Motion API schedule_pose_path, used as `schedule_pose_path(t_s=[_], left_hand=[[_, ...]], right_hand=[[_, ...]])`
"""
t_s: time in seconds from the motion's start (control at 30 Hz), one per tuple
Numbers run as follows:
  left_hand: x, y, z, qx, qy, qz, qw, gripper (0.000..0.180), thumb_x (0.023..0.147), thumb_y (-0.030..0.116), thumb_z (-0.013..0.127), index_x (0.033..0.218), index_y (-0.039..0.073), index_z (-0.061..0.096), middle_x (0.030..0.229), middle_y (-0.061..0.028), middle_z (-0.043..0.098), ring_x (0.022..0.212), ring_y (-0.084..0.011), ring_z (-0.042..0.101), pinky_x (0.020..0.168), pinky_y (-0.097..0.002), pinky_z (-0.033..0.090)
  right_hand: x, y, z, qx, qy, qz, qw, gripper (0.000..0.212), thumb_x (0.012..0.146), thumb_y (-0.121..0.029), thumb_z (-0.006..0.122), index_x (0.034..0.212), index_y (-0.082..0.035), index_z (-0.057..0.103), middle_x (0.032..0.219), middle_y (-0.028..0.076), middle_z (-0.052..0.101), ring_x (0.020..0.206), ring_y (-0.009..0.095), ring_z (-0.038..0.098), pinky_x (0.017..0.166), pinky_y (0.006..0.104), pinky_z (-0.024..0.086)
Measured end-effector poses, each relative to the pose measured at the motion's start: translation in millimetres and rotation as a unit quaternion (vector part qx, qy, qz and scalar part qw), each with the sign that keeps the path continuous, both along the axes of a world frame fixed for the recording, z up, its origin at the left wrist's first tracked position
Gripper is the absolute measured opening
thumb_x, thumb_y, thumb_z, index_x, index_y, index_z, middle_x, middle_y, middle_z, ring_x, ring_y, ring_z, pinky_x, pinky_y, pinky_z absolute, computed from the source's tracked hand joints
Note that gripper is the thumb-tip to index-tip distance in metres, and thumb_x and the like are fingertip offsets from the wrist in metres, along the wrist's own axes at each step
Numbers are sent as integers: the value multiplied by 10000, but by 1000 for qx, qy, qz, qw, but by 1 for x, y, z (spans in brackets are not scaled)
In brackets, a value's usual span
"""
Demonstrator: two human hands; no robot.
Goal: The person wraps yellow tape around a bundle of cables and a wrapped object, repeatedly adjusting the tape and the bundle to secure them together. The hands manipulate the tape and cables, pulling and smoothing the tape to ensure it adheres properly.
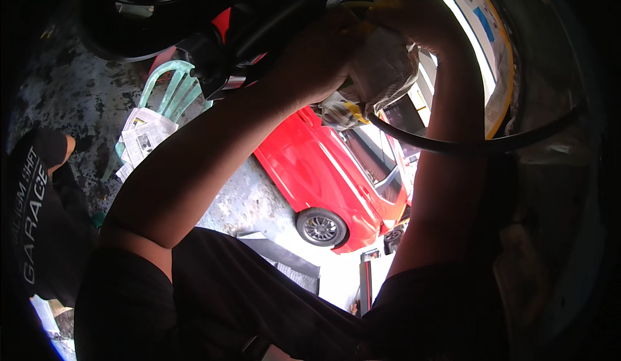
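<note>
A part wrapped in crinkled paper (386,70) is held up between my raised arms, with a strip of yellow tape (354,110) on its lower wrapping. My left hand (323,60) is closed against the wrapped part's left side, its fingertips lost in shadow. Above it, my right hand (407,15) bends in from the right with its fingers drawn together near a yellowish strip at the top. Deep shade hides what lies in those fingers. A black hose (479,145) curves from beneath the wrapped part to the right.
Dark tubes and a round black part (145,18) hang overhead at left. A taped, papered edge (498,57) curves at upper right. Beyond my arms stand a red car (330,180) and a green plastic chair (173,92) with newspaper (145,134). Another person (48,212) is at far left.
</note>
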State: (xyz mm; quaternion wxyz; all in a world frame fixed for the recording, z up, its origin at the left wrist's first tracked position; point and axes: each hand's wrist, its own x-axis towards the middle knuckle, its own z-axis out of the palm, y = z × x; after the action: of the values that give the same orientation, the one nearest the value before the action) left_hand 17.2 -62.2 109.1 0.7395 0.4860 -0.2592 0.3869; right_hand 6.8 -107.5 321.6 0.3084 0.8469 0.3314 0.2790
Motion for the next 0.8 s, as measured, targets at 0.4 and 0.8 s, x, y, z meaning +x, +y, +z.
schedule_pose_path(t_s=[0.4,0.8], left_hand=[[4,1,-4,100,-86,294,947,313,924,106,675,1233,73,711,1322,-103,653,1128,-289,693,965,-403,583],[-5,14,6,-3,-59,236,970,255,1006,165,621,1254,103,636,1165,-157,700,1027,-333,710,883,-428,578]], right_hand=[[-21,13,-10,76,7,-68,995,478,740,-319,780,1119,-26,776,845,247,745,794,354,737,737,449,572],[-3,30,-2,92,55,-94,990,410,780,-253,841,1132,-52,779,983,208,756,912,345,736,815,433,585]])
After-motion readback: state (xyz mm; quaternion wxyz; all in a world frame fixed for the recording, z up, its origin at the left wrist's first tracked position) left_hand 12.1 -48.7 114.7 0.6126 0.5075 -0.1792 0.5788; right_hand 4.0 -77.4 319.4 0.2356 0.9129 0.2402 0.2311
